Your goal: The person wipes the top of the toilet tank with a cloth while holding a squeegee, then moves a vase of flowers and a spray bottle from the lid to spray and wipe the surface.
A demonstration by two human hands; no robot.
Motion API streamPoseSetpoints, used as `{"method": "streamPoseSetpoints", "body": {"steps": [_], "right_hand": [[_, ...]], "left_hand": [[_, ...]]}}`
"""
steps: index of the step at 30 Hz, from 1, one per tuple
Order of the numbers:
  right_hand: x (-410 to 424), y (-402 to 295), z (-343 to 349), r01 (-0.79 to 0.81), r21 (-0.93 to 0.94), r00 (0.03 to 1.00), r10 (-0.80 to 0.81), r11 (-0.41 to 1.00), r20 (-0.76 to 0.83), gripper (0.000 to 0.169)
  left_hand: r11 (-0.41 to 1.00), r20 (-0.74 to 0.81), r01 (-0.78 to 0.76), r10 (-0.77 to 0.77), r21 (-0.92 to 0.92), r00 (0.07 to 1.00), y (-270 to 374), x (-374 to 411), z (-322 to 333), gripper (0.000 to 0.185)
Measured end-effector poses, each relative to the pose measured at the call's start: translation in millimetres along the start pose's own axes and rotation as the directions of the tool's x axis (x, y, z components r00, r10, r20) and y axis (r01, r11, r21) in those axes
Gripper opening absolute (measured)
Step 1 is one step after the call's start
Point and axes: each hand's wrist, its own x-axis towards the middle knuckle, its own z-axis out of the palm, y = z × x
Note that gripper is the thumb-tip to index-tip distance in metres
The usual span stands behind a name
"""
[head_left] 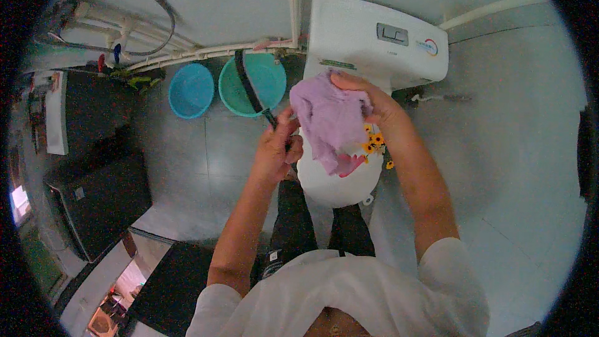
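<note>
My right hand [369, 98] holds a crumpled light-purple cloth [327, 112] over the toilet. In my left hand [281, 145], left of the cloth, is the handle of a long dark tool [248, 82]; its kind is unclear. The tool slants up and left, across my view of the green basin. Below both hands is the white toilet lid [341, 187], partly hidden by the cloth. A pink item [350, 164] shows under the cloth's lower edge, and yellow flowers [376, 140] lie beside it.
The white toilet tank [374, 37] stands against the wall. Left of it, a green plastic basin [269, 77] and a blue plastic basin [191, 91] sit on the tiled floor. Pipes [206, 49] run along the wall. A dark cabinet-like object [107, 192] is at the left.
</note>
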Motion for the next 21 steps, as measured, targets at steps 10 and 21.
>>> {"method": "streamPoseSetpoints", "body": {"steps": [10,21], "right_hand": [[-36.6,77.1,74.0,0.276,-0.789,0.851,-0.521,0.549,-0.065,0.041],[48.6,-40.9,-21.3,-0.191,-0.895,0.678,-0.714,-0.402,0.176,0.042]], "left_hand": [[0.998,-0.264,0.052,-0.045,0.02,0.964,-41.6,0.7,2.0,0.024],[0.99,-0.284,0.026,0.014,0.136,0.959,-30.5,-17.0,-39.1,0.044]]}}
